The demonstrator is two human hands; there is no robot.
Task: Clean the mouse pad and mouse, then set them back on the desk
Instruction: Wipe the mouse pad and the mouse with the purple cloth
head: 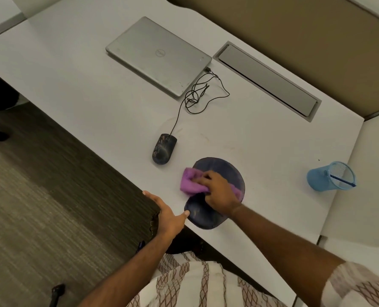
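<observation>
Mouse pad point(218, 168) rounded; right grip point(217, 189) clutches crumpled cloth point(189, 180); left grip point(168, 216) splayed, perhaps touching.

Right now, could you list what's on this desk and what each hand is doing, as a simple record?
right hand: grips the purple cloth, pressing it on the mouse pad
left hand: fingers straight, at the edge of the desk, thumb against the pad's near end
mouse: on the desk, apart from the pad, untouched
cable: runs from the mouse to the laptop
laptop: closed, farther back
blue mesh cup: to the right, holds a pen
</observation>
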